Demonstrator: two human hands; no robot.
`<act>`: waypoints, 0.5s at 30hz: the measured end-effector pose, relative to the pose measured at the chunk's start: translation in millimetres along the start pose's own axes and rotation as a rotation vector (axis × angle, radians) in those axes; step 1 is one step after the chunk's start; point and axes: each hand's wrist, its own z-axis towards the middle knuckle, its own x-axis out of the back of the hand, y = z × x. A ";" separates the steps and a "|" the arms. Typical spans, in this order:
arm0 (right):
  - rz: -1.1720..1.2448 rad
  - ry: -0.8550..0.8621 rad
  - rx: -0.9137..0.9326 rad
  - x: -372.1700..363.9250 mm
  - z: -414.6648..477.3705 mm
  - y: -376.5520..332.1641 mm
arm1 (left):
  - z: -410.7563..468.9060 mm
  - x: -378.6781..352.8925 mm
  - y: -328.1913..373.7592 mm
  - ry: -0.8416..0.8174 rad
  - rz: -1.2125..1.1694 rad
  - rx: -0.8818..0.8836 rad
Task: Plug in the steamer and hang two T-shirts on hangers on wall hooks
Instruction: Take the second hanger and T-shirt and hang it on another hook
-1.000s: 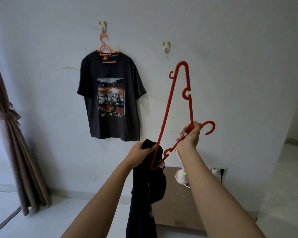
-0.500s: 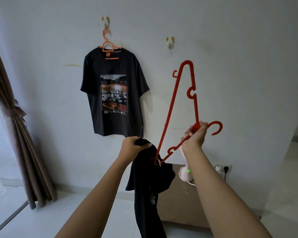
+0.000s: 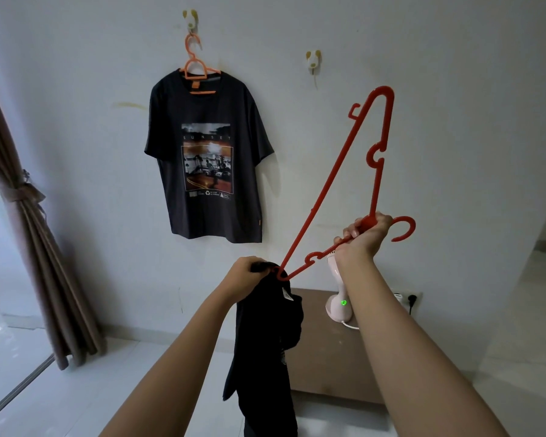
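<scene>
A dark printed T-shirt (image 3: 207,159) hangs on an orange hanger (image 3: 198,68) from the left wall hook (image 3: 190,19). The right wall hook (image 3: 312,60) is bare. My right hand (image 3: 365,232) grips a red hanger (image 3: 334,181) at its neck, tilted on end, its lower tip at the collar of a second black T-shirt (image 3: 265,345). My left hand (image 3: 246,275) holds that shirt by the collar and it hangs limp. A white steamer (image 3: 338,302) with a green light stands on the low cabinet, partly behind my right arm. Its plug (image 3: 411,299) sits in the wall socket.
A low brown cabinet (image 3: 316,348) stands against the white wall below the hooks. A brown tied-back curtain (image 3: 22,222) hangs at the left beside a glass door. Pale tiled floor (image 3: 44,402) spreads below. A doorway opens at the far right.
The view has shifted so the wall hooks and hung shirt sit higher and further right. My left hand has brought the black shirt's collar up against the red hanger's lower tip.
</scene>
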 end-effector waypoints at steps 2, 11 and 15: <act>0.017 0.002 0.003 0.7 -0.1 2.7 | -2.2 0.5 2.4 -0.025 -0.037 0.029; 0.010 -0.021 -0.060 -0.8 -3.0 21.6 | -9.4 6.5 16.1 -0.017 -0.183 0.019; -0.003 -0.034 -0.058 5.3 -3.9 36.7 | -14.1 13.5 18.5 0.048 -0.340 0.008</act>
